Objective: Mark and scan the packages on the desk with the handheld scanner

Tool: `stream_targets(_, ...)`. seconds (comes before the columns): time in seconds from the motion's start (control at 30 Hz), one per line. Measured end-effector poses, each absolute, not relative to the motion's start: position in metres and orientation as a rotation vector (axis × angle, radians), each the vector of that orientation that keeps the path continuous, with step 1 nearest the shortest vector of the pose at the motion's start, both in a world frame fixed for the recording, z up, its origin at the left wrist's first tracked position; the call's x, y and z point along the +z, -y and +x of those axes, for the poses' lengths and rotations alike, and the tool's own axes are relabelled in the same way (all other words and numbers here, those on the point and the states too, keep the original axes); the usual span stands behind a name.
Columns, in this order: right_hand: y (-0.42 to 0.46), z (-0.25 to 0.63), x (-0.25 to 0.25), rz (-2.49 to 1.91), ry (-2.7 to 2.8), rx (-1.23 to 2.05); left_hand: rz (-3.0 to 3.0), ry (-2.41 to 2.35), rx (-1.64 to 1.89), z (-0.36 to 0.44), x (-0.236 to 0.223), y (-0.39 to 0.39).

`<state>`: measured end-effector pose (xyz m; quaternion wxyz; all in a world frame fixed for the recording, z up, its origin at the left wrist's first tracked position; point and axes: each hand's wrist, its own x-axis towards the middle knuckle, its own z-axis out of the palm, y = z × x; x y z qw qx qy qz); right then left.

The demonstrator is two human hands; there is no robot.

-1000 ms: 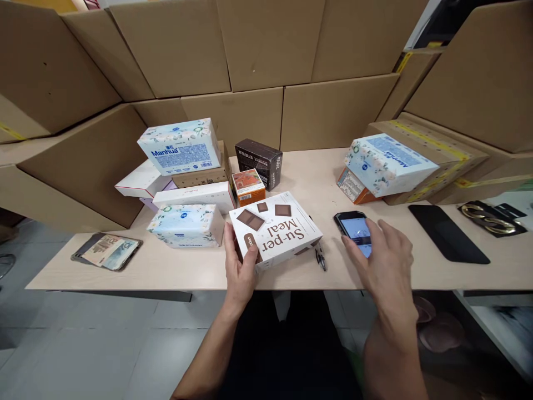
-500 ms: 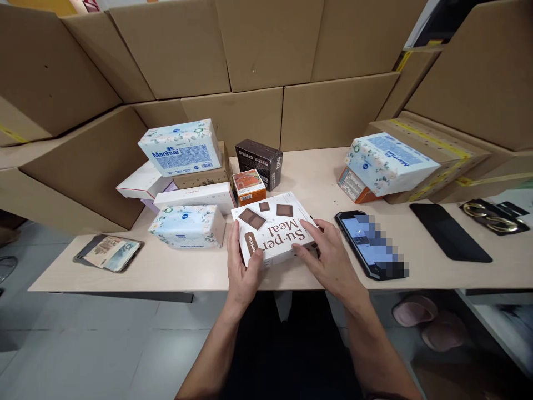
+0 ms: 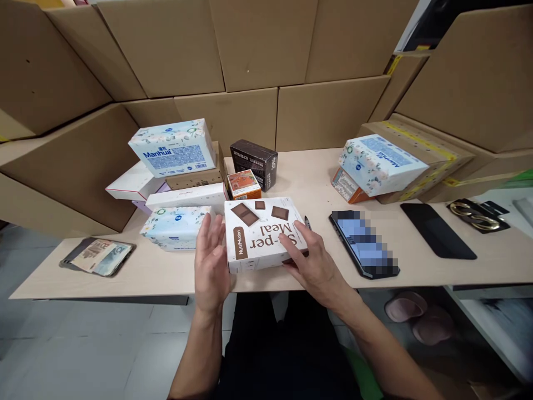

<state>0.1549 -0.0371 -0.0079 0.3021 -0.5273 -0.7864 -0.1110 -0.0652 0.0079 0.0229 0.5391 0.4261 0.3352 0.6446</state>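
Observation:
A white Su-per Meal box (image 3: pixel 266 241) with chocolate squares printed on its top is at the front middle of the table, its lettering upside down to me. My right hand (image 3: pixel 316 266) grips its right end, with fingers on the top and thumb at the near lower edge. At the box's left end, my left hand (image 3: pixel 212 266) is open, fingers raised and spread, the palm turned toward the box. Whether that palm touches the box I cannot tell. Behind my left fingers lies a light blue tissue pack (image 3: pixel 175 230). A small dark tip (image 3: pixel 307 223) shows beyond my right fingers.
Behind the box stand a small orange box (image 3: pixel 245 186) and a dark brown box (image 3: pixel 256 166). Another tissue pack (image 3: pixel 175 150) tops the left stack. To the right lie a phone (image 3: pixel 358 239) and a black slab (image 3: pixel 437 230). Banknotes (image 3: pixel 104 255) lie far left. Cardboard walls enclose the back.
My left hand has let go of the box's left end and opened out to the left. The box has turned slightly and shifted left, with my right hand still on it. The view has shifted a little.

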Motion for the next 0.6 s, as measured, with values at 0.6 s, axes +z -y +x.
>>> stream_targets(0.6,-0.040,0.259,0.081,-1.981,1.437,-0.229,2.073,-1.269,1.346,-0.043,-0.018,-0.016)
